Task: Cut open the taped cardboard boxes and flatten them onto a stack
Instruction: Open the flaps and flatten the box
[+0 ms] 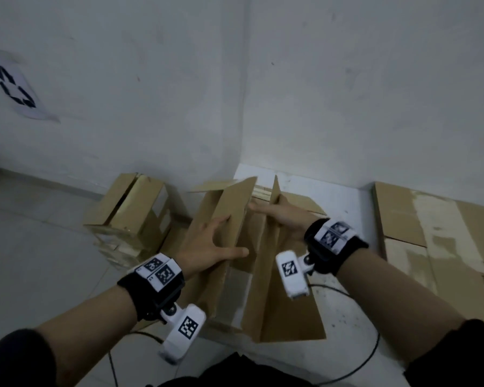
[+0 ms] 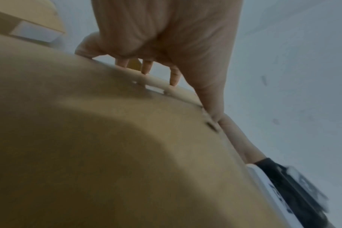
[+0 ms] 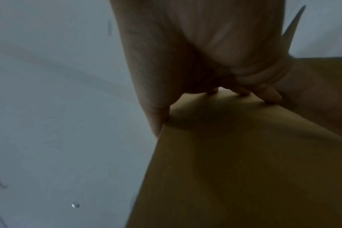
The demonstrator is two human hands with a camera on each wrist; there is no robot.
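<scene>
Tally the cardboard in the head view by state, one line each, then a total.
Opened box held by the left hand and right hand: 1
Boxes still standing, left of it: 1
Flattened stacks on the floor, right: 1
Total: 3

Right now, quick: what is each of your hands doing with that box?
Left hand: fingers curled over the opened box's left panel edge, gripping it.
Right hand: grips the right panel's top edge.
</scene>
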